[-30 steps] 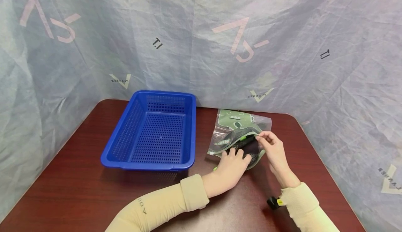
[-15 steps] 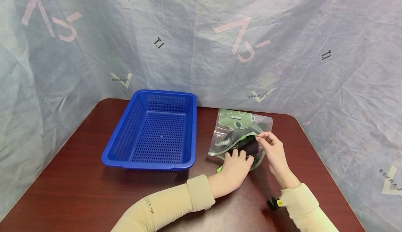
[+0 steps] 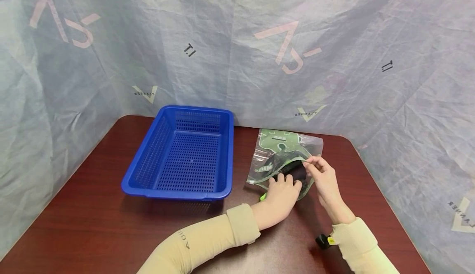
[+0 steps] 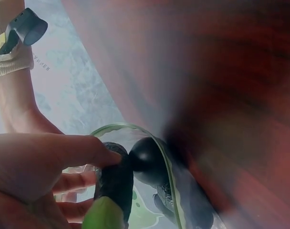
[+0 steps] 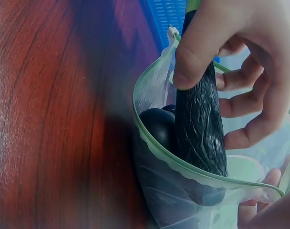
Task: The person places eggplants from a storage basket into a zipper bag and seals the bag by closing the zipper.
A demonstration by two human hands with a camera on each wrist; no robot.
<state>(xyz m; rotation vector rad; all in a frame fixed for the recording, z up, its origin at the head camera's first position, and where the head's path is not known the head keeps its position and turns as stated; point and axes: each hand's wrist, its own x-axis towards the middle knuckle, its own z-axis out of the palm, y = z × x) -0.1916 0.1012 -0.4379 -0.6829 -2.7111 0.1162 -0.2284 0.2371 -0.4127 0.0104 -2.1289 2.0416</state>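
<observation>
My left hand (image 3: 280,197) grips a long, dark, wrinkled eggplant (image 5: 200,124) with a bright green end, thumb on one side and fingers on the other. Its lower part is inside a clear zip bag (image 3: 276,142) with a green print and green-edged mouth. In the head view, the green end (image 3: 263,197) shows beside the wrist. At the far side of the bag's mouth, my right hand (image 3: 323,177) pinches the edge between thumb and fingers, holding it apart. Inside the bag, a smooth, round, dark thing (image 4: 148,160) lies against the eggplant.
A blue perforated basket (image 3: 229,158) stands to the left on the dark red table (image 3: 85,220), with nothing visible in it. A white slider (image 3: 251,182) sits at the bag's left corner. Behind hangs a pale printed cloth (image 3: 208,72).
My left hand has shifted slightly right, further over the bag's mouth with the eggplant, whose green end shows more. The right hand keeps its pinch on the bag's edge.
</observation>
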